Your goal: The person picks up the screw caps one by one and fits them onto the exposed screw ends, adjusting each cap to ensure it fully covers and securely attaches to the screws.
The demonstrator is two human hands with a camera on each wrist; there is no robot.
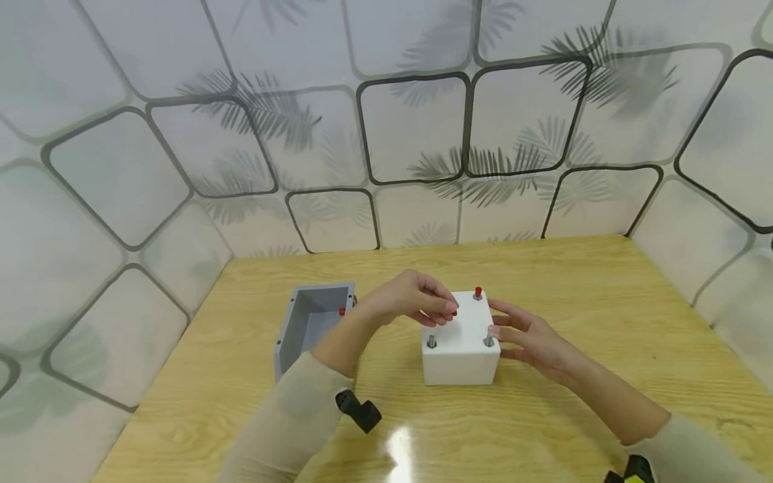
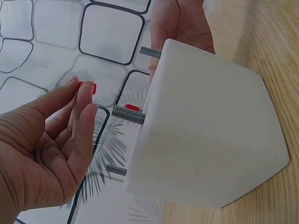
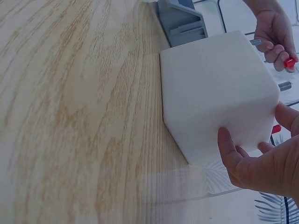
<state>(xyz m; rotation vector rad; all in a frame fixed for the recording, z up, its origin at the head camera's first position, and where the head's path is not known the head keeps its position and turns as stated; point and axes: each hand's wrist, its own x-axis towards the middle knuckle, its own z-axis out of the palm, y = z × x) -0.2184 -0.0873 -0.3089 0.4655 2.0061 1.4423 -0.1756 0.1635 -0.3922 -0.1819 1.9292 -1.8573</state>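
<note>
A white block [image 1: 461, 365] stands on the table with upright threaded bolts [image 2: 128, 115] on its top face. A red cap [image 1: 478, 292] sits on the far right bolt; the two near bolts are bare metal. Between thumb and fingertips, my left hand [image 1: 423, 302] pinches another small red cap [image 3: 289, 62], held above the block and apart from the bolts in the left wrist view. My right hand [image 1: 534, 342] rests against the block's right side, fingers extended along it and thumb by the top edge near the front right bolt [image 1: 488, 340].
Left of the block, a grey open-topped bin [image 1: 284, 342] stands partly behind my left forearm, with something red [image 1: 341, 311] at its right wall. Patterned cloth [image 1: 417, 127] encloses the wooden table [image 1: 543, 429] at the back and sides.
</note>
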